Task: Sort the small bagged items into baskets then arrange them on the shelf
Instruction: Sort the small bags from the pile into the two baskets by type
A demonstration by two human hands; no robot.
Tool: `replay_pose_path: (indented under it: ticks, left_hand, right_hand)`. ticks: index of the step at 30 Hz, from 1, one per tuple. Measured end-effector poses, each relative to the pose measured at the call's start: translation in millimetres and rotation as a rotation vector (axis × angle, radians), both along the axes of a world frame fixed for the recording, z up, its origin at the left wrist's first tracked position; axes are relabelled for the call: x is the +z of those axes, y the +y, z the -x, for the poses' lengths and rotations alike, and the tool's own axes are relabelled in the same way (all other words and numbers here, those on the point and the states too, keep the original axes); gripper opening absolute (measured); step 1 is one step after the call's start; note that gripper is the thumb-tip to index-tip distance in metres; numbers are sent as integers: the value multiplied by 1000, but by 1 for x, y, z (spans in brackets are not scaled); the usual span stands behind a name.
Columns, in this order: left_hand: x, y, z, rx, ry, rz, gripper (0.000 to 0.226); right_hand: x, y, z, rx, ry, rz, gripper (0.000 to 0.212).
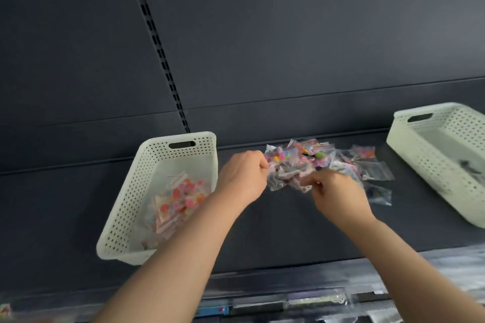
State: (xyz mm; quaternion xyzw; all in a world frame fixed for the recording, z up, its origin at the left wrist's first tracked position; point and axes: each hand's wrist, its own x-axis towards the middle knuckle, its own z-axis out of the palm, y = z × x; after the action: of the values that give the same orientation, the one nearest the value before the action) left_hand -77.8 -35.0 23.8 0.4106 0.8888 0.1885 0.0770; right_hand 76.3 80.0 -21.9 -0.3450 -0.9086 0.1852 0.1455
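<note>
Sorting step: pulling single bags out of the heap, judged about midway; baskets not yet arranged.
Task thing: pile of small clear plastic bags with colourful bits inside [296,162], lying on dark flat shelf board [275,231], between the two baskets.
Left hand [242,178]: fingers curled, knuckles touching pile's left edge; fingertips hidden, so cannot tell whether pinching a bag or holding nothing.
Right hand [338,198]: thumb and forefinger pinching one clear bag [305,187] at pile's near edge.
Left basket: white perforated plastic basket [126,207], just beside left hand on its left, tilted in view, holding pink-orange bagged items [181,199].
Right basket: second white perforated plastic basket [433,173], well apart from right hand, beyond the loose bags trailing off pile's right side; dark contents [469,168] too blurred to name.
Pile axis: stretched left to right along the shelf, both hands at its left and near portion.
Key relation: pinched bag sitting between the hands, nearer left basket than right basket; left hand closer to that basket.
Next move, judged: colourful bag probably going leftward, short carry across or a pass to left hand.
Risk, judged: slippery overlapping bags, neighbours likely dragging along with the pinched one.
</note>
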Motion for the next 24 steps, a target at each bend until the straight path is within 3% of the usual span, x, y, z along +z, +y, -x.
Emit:
replay_pose_path:
  ticks: [3, 10, 17, 24]
  left_hand:
    - [-17, 24, -9, -48, 14, 107, 14]
    - [-41, 36, -20, 7, 66, 140, 24]
    - [-14, 50, -40, 86, 100, -72, 20]
    - [-15, 79, -82, 14, -13, -142, 17]
  right_hand:
    - [-5, 10, -23, -82, -89, -28, 31]
    - [-10, 30, -46, -123, -102, 26, 35]
    - [-3, 68, -66, -296, -63, -87, 22]
    - [-2, 85, -90, -155, -233, 23, 21]
